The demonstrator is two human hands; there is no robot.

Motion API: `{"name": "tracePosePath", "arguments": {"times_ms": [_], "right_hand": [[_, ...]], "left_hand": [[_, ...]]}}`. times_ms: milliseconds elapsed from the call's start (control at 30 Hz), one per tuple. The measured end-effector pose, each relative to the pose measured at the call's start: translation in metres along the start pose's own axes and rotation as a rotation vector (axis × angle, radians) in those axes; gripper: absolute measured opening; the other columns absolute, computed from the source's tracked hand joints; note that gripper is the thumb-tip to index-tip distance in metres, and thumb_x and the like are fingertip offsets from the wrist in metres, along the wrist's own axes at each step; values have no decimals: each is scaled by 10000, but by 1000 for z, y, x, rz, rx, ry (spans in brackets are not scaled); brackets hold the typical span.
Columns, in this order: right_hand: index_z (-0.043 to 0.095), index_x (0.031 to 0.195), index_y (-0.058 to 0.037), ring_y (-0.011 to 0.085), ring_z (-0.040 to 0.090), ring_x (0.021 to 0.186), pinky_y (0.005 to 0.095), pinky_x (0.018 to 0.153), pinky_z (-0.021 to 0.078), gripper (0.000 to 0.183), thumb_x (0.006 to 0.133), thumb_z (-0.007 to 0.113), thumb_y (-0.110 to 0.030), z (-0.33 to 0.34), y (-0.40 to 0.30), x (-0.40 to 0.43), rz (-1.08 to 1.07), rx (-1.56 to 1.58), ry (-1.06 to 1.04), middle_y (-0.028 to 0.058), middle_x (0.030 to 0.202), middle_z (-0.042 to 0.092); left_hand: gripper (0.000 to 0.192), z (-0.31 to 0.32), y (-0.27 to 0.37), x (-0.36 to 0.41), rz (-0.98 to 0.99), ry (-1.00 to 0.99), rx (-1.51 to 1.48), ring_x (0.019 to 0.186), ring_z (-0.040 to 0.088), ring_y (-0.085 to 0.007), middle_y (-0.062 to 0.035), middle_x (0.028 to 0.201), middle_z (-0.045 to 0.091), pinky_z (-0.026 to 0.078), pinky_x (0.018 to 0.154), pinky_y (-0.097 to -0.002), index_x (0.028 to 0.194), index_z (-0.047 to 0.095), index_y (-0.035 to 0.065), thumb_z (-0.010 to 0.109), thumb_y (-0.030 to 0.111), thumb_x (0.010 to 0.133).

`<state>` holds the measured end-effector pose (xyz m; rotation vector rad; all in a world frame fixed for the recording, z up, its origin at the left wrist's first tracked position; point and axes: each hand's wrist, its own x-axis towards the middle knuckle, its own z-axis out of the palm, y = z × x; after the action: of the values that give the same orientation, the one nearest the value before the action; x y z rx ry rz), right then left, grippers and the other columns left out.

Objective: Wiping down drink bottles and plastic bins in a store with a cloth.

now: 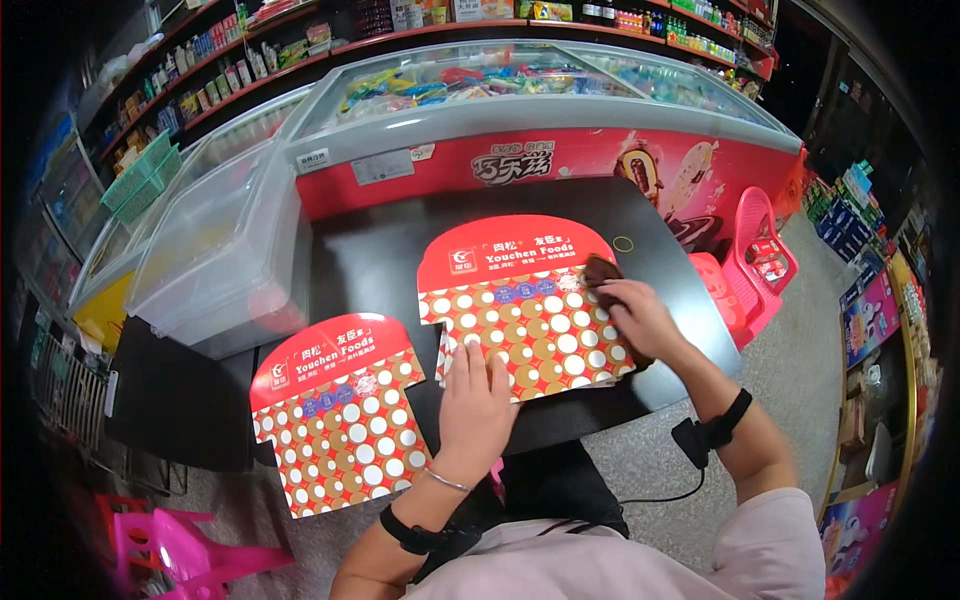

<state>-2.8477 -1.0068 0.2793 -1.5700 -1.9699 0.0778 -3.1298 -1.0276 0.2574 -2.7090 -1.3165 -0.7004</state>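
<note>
On the black table (360, 247) in front of me lies a small stack of flat printed cardboard packaging pieces (525, 330), each with a rounded red top and a dotted red, gold and white pattern. My left hand (474, 412) rests on the stack's lower left part, holding nothing. At the stack's right edge, my right hand (641, 319) grips a dark brown cloth (601, 271), which touches the printed face and hangs partly behind the hand. To the left, another matching cardboard piece (337, 420) lies flat, its lower part past the table's front edge.
A chest freezer (540, 112) with a glass top borders the table's far side. Large translucent plastic bins (217, 240) stand at the left. Pink plastic chairs (754, 262) (187, 555) are at the right and lower left. A yellow rubber band (622, 244) lies near the stack.
</note>
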Motion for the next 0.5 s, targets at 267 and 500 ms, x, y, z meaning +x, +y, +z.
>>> {"name": "tracePosePath", "arguments": {"times_ms": [267,500], "right_hand": [[561,1064,-44,325,506,1055,388,924,389,305,760,576,-33,10,54,-34,219,-67,340,142,1096,569],[568,1062,-49,323,507,1056,383,924,392,306,756,585,-34,9,52,-35,207,-49,338,136,1100,571]], "left_hand": [[562,7,13,18,97,31,86,1222,385,-366,-177,1311,423,316,1011,-465,1256,474,120,645,121,720],[583,-40,6,36,45,124,12,1146,484,-343,-161,1266,492,390,958,-417,1287,465,141,605,73,725]]}}
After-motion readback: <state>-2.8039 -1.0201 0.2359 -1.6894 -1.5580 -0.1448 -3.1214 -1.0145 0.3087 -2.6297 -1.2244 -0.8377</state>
